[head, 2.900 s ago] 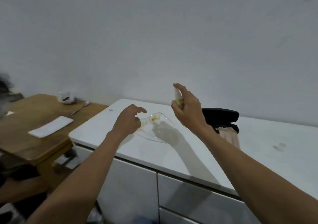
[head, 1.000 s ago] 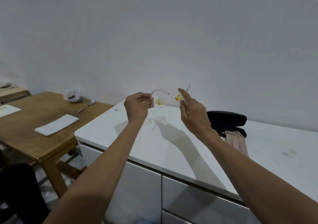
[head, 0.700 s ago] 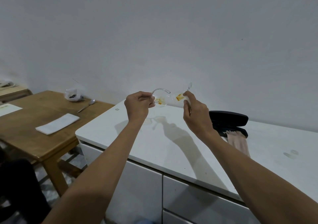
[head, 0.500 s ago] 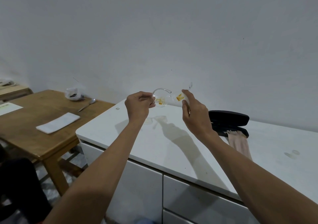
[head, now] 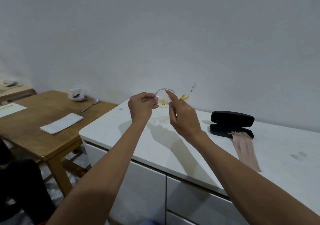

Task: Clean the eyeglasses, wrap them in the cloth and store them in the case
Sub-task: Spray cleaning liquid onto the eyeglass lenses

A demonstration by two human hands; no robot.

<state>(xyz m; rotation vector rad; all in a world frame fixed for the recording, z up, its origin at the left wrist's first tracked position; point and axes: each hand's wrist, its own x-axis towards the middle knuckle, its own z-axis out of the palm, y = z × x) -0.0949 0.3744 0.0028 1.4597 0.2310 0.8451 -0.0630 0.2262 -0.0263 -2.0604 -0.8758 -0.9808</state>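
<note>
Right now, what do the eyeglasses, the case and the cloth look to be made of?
Eyeglasses: clear plastic, likely; see-through frame and lenses, orange smears.
Case: black, matte, rigid shell; covering unclear, perhaps leatherette.
Cloth: thin beige fabric, soft finish; it drapes limp with creases from the case onto the white counter.

You are working bare-armed: your left hand (head: 141, 107) and right hand (head: 183, 119) are showing no gloves, rings, watch, or sleeves.
</note>
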